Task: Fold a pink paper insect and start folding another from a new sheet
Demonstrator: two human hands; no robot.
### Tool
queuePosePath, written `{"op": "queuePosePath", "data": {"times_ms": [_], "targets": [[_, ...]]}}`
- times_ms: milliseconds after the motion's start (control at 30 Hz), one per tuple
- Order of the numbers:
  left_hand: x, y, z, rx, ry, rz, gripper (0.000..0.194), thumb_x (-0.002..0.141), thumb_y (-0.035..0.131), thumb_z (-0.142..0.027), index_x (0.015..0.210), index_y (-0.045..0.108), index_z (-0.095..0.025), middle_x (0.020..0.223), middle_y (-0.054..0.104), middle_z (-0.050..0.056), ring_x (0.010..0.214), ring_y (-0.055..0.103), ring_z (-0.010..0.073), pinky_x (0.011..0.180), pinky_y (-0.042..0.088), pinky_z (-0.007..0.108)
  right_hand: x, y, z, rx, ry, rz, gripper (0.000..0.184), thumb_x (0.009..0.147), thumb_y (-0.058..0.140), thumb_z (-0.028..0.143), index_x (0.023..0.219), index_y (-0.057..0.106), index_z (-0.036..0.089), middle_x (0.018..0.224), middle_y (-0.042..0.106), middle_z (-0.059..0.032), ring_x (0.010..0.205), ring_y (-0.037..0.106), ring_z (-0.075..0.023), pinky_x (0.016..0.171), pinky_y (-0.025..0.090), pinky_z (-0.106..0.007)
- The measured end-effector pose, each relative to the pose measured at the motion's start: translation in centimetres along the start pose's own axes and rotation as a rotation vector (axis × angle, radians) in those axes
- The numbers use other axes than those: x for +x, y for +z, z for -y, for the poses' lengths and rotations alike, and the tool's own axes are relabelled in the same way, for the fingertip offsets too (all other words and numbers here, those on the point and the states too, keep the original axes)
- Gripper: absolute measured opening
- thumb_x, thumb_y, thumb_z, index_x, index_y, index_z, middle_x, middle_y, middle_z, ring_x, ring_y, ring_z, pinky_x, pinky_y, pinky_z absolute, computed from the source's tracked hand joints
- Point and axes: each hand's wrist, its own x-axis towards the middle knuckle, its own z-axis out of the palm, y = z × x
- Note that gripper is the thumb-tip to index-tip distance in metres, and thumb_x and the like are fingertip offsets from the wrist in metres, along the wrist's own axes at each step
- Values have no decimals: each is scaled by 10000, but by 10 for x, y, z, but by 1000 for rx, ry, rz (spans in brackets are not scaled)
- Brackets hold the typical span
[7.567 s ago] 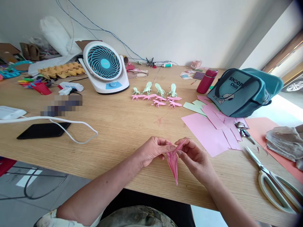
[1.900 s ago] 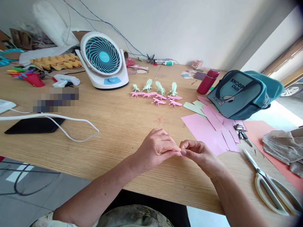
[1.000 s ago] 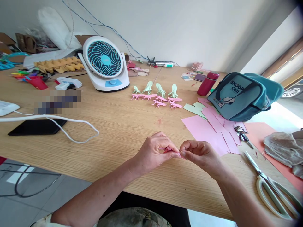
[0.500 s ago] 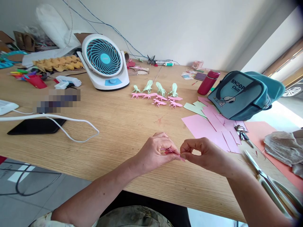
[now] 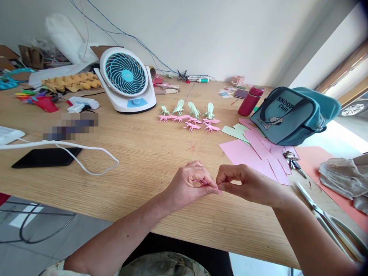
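My left hand (image 5: 188,186) and my right hand (image 5: 244,183) meet low over the near part of the wooden table (image 5: 149,153). Both pinch a small folded pink paper piece (image 5: 211,186), of which only thin slivers show between the fingertips. The fingers of each hand are pressed together on it. Farther back lie several finished pink paper figures (image 5: 191,122) in a row, with green paper figures (image 5: 188,109) standing behind them. Loose pink paper sheets (image 5: 253,155) lie to the right of my hands.
A white and blue desk fan (image 5: 126,80) stands at the back. A black phone (image 5: 46,157) and white cable (image 5: 86,149) lie left. A teal bag (image 5: 293,113), red bottle (image 5: 250,100), keys (image 5: 291,158), scissors (image 5: 324,218) and a grey cloth (image 5: 343,178) crowd the right.
The long pink fold seen earlier is now pinched small between both hands. My right wrist has swung outward to the right while the fingertips stay together.
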Motion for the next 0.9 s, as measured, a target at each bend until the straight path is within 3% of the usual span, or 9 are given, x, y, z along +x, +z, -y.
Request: {"op": "queuePosePath", "data": {"times_ms": [267, 367, 500, 700, 900], "targets": [[-2, 4, 1, 24, 18, -29, 177, 786, 810, -300, 692, 720, -181, 691, 721, 16, 737, 610, 150, 901, 454, 329, 3, -9, 14, -271, 16, -3, 114, 805, 618, 187, 741, 700, 235, 759, 674, -8, 676, 577, -152, 610, 441, -285], [-2, 2, -2, 15, 27, -85, 195, 791, 804, -332, 708, 713, -181, 697, 722, 17, 723, 609, 148, 900, 455, 334, 1, -7, 10, -189, -9, -71, 93, 846, 641, 261, 815, 727, 245, 822, 685, -16, 735, 599, -160, 670, 475, -293], [-2, 0, -5, -7, 21, -142, 200, 844, 754, -351, 737, 715, -186, 709, 716, 20, 688, 612, 136, 874, 469, 333, -3, 0, 0, 23, -46, -55, 185, 908, 619, 384, 922, 718, 229, 890, 684, -35, 795, 614, -171, 739, 494, -305], [-2, 0, -3, -85, -50, -114, 181, 823, 769, -378, 784, 746, -202, 731, 727, 33, 736, 605, 153, 776, 506, 302, -2, 11, -6, 210, -19, -45, 265, 876, 673, 446, 824, 656, 186, 722, 588, 6, 659, 500, -121, 595, 399, -252], [-1, 0, -1, -145, -35, -93, 205, 806, 786, -386, 770, 764, -186, 748, 718, 57, 770, 628, 162, 797, 507, 317, -1, 9, -1, 214, 30, -39, 281, 858, 682, 454, 761, 643, 193, 687, 579, 15, 621, 479, -108, 552, 353, -246]]}}
